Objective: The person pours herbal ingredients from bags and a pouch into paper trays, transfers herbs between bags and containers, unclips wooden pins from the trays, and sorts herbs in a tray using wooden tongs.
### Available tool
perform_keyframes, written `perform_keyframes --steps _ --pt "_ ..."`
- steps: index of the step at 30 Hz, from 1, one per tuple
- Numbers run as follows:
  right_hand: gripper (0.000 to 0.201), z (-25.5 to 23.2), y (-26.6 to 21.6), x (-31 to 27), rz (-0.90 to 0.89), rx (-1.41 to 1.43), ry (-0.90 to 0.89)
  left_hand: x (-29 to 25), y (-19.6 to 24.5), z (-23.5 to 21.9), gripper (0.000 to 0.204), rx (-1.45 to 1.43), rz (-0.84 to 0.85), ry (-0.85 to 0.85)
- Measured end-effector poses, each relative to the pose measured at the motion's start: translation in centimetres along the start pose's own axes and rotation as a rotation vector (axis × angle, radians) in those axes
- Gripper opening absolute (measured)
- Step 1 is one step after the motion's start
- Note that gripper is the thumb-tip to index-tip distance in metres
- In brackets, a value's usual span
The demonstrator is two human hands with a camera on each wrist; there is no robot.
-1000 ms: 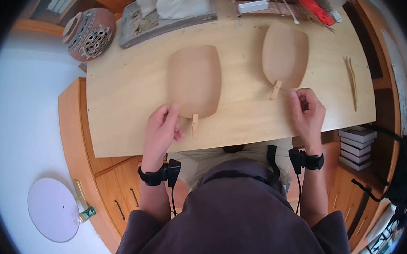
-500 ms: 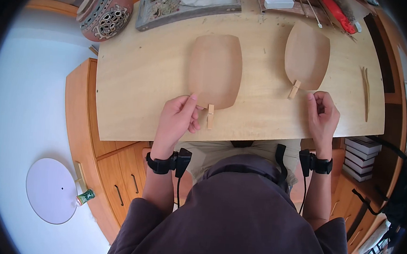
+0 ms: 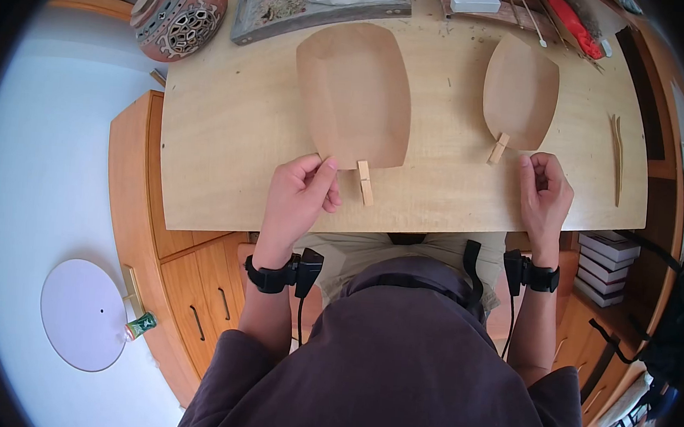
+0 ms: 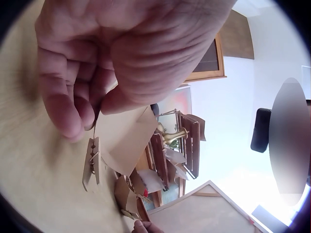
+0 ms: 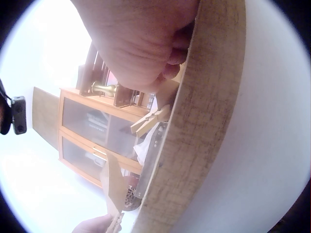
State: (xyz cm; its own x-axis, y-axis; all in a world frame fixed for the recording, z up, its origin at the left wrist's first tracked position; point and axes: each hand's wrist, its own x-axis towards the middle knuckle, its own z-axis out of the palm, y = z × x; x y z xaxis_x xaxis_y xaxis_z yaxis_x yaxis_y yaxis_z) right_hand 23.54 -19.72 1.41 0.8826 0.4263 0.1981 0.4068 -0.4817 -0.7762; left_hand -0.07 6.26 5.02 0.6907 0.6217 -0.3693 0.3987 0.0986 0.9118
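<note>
My left hand [image 3: 302,195] pinches the lower left corner of a brown kraft-paper tray [image 3: 356,95] between thumb and fingers. A wooden clothespin [image 3: 365,183] hangs from that tray's near edge, beside the fingertips. In the left wrist view the paper tilts up from the pinch, with the clothespin [image 4: 92,164] just below. My right hand [image 3: 547,192] has its thumb and curled fingers right at the near corner of a second paper tray [image 3: 522,95]; I cannot tell whether it grips the paper. Another clothespin [image 3: 499,148] sits on this tray's near edge.
Wooden tongs [image 3: 617,157] lie at the table's right. Along the back stand a grey tray [image 3: 323,23] with white cloth, a white box [image 3: 475,5] and a red bundle [image 3: 571,25]. A patterned pot [image 3: 183,18] is at the back left. The table's front edge runs below both hands.
The left tray lifts and tilts, looking larger, and its clothespin swings slightly right. My left hand keeps its pinch. The whole head view shifts early on; the right hand stays beside its tray.
</note>
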Motion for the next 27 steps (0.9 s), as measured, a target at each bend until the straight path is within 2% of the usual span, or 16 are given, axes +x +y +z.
perform_keyframes --steps 9,17,21,24,27 --pt "0.018 0.1 0.0 0.0 -0.004 0.016 0.001 -0.2 -0.1 -0.2 0.035 -0.012 0.017 0.017" --pt "0.018 0.0 -0.2 0.0 -0.007 -0.021 0.013 0.0 0.0 -1.0 0.036 0.010 -0.111 0.065" --pt "0.018 0.0 -0.2 0.0 -0.007 0.007 0.017 -0.1 0.2 -1.2 0.035 0.032 -0.124 0.104" --pt "0.018 0.0 -0.2 -0.1 -0.016 0.014 0.016 -0.9 1.3 -1.5 0.033 0.118 -0.077 0.187" --pt "0.018 0.0 -0.4 -0.1 -0.015 0.005 0.017 -3.9 4.6 -1.0 0.026 -0.198 0.326 0.070"
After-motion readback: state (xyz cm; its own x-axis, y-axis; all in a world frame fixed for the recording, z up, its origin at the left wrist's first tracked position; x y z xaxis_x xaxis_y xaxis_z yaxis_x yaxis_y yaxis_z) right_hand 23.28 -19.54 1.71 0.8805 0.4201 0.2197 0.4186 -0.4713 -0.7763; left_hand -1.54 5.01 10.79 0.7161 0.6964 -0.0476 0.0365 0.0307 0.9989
